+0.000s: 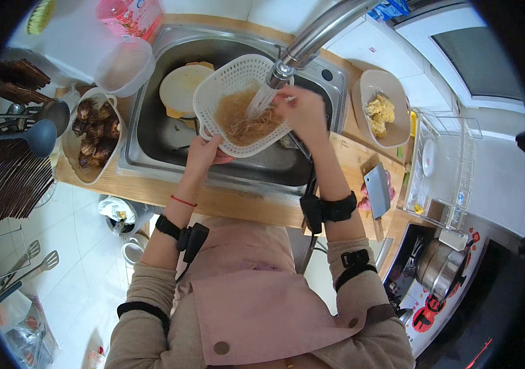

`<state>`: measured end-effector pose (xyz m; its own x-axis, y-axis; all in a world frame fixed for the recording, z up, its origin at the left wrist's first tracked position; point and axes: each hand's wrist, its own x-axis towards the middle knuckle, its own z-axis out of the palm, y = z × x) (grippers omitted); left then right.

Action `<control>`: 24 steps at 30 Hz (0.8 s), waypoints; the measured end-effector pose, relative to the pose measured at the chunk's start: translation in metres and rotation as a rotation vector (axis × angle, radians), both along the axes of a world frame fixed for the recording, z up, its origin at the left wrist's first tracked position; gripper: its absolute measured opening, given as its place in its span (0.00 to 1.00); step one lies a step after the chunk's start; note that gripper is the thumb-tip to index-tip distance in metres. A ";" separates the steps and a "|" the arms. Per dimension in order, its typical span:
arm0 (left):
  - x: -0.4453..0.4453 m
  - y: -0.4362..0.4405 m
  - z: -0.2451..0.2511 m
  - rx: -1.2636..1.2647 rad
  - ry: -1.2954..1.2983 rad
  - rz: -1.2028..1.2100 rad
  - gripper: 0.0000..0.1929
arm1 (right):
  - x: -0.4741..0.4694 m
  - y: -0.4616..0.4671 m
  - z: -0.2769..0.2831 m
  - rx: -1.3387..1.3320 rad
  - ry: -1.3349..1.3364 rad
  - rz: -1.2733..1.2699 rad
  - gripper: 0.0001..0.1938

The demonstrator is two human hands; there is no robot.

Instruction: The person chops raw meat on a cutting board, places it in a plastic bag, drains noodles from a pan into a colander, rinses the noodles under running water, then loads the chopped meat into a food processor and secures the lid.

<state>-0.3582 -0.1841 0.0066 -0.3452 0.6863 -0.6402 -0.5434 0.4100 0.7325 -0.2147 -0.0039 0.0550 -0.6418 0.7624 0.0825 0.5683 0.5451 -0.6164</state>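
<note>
My left hand (205, 153) grips the near left rim of a white perforated plastic basket (207, 99), which is held over the steel sink (170, 159). Brownish, thin root-like strands (258, 127) lie in cloudy water inside it. Water streams onto them from the metal faucet (282, 69). At the basket's right side, beside the stream, is my right hand (300, 108) with its fingers bent; whether they hold any strands cannot be made out.
Left of the sink, a container (122, 138) holds dark brown bulbs. A round whitish item (184, 87) sits in the sink. On the right are a tub (361, 104) of yellow food, a cleaver (377, 190) over meat on a wooden cutting board (343, 161), and a dish rack (463, 161).
</note>
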 end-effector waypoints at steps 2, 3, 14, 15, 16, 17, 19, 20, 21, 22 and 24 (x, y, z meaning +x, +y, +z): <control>0.000 0.002 -0.002 0.022 -0.063 0.021 0.15 | 0.003 0.021 0.008 0.008 0.137 -0.123 0.07; 0.000 0.003 -0.003 0.014 -0.096 0.031 0.15 | 0.004 0.029 0.009 0.010 0.159 -0.198 0.06; -0.017 -0.010 0.014 -0.034 0.052 0.033 0.15 | 0.017 0.016 -0.022 -0.458 0.027 -0.207 0.27; -0.020 -0.010 0.017 -0.030 0.055 0.048 0.15 | 0.018 0.010 -0.023 -0.612 -0.083 -0.228 0.28; -0.022 -0.010 0.019 0.011 0.068 0.053 0.15 | 0.017 0.003 -0.025 -0.861 -0.034 -0.175 0.24; -0.026 -0.010 0.020 0.012 0.074 0.032 0.16 | 0.015 -0.002 -0.027 -0.982 0.063 -0.200 0.22; -0.036 -0.008 0.020 0.037 0.072 -0.027 0.19 | 0.012 -0.011 -0.030 -1.232 0.243 -0.303 0.18; -0.049 -0.007 0.019 -0.046 0.018 -0.144 0.29 | 0.012 -0.015 -0.031 -1.181 0.313 -0.302 0.16; -0.064 -0.009 0.018 -0.043 -0.013 -0.060 0.35 | 0.013 -0.019 -0.033 -1.181 0.329 -0.334 0.16; -0.077 -0.011 0.014 -0.010 -0.060 0.022 0.42 | 0.016 -0.022 -0.033 -1.177 0.368 -0.350 0.16; -0.116 0.003 0.002 -0.046 -0.157 0.479 0.54 | 0.022 -0.026 -0.033 -1.182 0.406 -0.384 0.16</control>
<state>-0.4738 -0.1809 0.0086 -0.5118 0.4444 -0.7352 -0.7803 0.1174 0.6142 -0.1923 -0.0304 0.0216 -0.4558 0.6349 -0.6238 0.2272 -0.5946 -0.7712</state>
